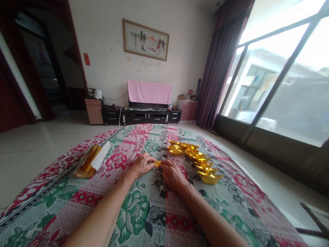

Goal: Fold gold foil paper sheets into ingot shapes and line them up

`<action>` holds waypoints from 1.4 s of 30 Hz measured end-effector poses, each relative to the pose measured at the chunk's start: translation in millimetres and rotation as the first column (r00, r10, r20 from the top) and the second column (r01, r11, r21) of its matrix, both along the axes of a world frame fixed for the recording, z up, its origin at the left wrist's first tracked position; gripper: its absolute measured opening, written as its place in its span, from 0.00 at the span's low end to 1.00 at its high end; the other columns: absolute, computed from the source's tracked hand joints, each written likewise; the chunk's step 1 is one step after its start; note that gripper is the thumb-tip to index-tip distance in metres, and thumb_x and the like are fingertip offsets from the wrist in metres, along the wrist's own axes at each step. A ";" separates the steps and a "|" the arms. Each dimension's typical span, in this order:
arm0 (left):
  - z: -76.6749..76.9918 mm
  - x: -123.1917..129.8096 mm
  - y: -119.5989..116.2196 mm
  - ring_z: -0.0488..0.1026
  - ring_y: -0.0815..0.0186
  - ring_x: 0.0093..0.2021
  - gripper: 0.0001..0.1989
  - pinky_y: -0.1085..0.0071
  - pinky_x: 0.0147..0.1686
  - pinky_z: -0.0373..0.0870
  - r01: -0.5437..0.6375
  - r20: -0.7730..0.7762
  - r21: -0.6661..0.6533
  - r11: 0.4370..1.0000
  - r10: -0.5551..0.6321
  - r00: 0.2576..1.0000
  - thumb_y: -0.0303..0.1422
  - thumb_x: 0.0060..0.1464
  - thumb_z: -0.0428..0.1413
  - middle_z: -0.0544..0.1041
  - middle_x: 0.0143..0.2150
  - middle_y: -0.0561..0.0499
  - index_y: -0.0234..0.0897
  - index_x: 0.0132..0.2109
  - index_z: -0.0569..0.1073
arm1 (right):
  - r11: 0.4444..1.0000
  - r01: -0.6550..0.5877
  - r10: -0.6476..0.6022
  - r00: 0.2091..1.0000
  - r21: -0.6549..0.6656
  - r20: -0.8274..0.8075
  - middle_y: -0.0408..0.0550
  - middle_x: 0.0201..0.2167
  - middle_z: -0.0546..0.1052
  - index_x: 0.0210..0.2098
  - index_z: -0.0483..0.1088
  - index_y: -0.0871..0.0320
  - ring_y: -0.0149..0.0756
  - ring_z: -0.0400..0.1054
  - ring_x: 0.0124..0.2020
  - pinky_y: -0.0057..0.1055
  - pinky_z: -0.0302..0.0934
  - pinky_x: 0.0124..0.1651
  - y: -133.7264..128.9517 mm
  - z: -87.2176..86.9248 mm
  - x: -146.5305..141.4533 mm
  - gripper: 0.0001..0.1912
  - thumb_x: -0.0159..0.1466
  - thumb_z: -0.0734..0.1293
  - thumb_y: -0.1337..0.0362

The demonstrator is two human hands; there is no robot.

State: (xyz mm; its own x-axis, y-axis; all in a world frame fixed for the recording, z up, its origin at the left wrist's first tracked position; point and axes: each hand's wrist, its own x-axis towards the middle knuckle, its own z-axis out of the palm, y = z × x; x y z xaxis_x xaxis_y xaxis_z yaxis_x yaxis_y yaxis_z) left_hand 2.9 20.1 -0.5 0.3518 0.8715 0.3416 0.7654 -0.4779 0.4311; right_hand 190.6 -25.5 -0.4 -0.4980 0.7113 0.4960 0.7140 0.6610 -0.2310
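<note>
A small folded piece of gold foil paper [157,164] is between my two hands, over the middle of the flowered tablecloth [135,212]. My left hand [143,164] pinches its left end with thumb and fingers. The fingers of my right hand [172,174] close on its right end, covering much of it. To the right of my right hand stand several folded gold paper ingots [209,176], in a slanting row that runs away from me. On the left lies an opened packet of gold paper sheets [88,164] in a white and brown wrapper.
The round table's edge curves around the cloth on both sides. Beyond it, a low black TV cabinet [144,119] stands at the wall, with a pink cloth [149,92] over the television. A purple curtain [216,68] and large windows [272,75] are on the right.
</note>
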 end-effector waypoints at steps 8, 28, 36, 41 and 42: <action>4.7 -0.3 8.4 0.70 0.67 0.35 0.14 0.73 0.38 0.67 -0.009 -0.003 -0.138 0.990 0.009 1.000 0.33 0.45 0.53 0.72 0.36 0.50 0.39 0.40 0.76 | 1.000 0.012 -0.012 1.000 0.011 -0.001 0.49 0.39 0.71 0.40 0.70 0.58 0.35 0.62 0.43 0.32 0.54 0.50 1.3 -0.7 1.5 0.14 0.58 0.58 0.74; -15.2 10.7 -22.9 0.68 0.61 0.48 0.19 0.62 0.52 0.62 -0.049 0.033 0.108 0.993 0.045 0.998 0.23 0.47 0.51 0.74 0.47 0.47 0.39 0.47 0.72 | 0.995 0.092 -0.094 0.992 -0.037 -0.089 0.51 0.45 0.67 0.43 0.65 0.58 0.37 0.59 0.46 0.33 0.53 0.49 6.2 -10.5 2.7 0.16 0.56 0.58 0.72; -15.1 12.6 -32.5 0.70 0.63 0.40 0.11 0.66 0.44 0.66 -0.054 0.121 0.153 0.987 0.035 0.992 0.26 0.52 0.49 0.76 0.38 0.47 0.37 0.37 0.75 | 0.998 0.035 -0.046 0.974 -0.052 -0.220 0.51 0.39 0.70 0.41 0.66 0.59 0.36 0.63 0.40 0.30 0.57 0.44 9.1 -11.7 2.7 0.15 0.54 0.59 0.74; -19.1 11.8 -32.6 0.70 0.64 0.41 0.11 0.66 0.44 0.66 -0.059 0.176 0.163 0.985 0.030 0.984 0.25 0.50 0.50 0.76 0.38 0.48 0.37 0.38 0.74 | 0.997 0.049 -0.062 0.968 -0.061 -0.242 0.48 0.34 0.71 0.37 0.67 0.58 0.34 0.65 0.37 0.29 0.58 0.43 4.1 -6.3 2.0 0.10 0.57 0.58 0.73; -19.2 11.9 -32.3 0.70 0.64 0.40 0.11 0.67 0.44 0.66 -0.064 0.194 0.156 0.986 0.033 0.981 0.25 0.50 0.50 0.76 0.38 0.48 0.37 0.38 0.74 | 0.997 0.056 -0.069 0.967 -0.062 -0.244 0.48 0.34 0.72 0.37 0.67 0.58 0.34 0.65 0.37 0.29 0.58 0.43 3.3 -5.8 1.5 0.09 0.58 0.58 0.72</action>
State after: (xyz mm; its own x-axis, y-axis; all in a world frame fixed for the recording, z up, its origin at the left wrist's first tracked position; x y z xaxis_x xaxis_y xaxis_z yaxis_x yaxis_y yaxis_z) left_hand 14.8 -12.3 -19.7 0.2258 0.8140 0.5351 0.7009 -0.5173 0.4911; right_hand 192.1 -22.1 -6.2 -0.3191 0.7665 0.5574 0.6701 0.5984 -0.4392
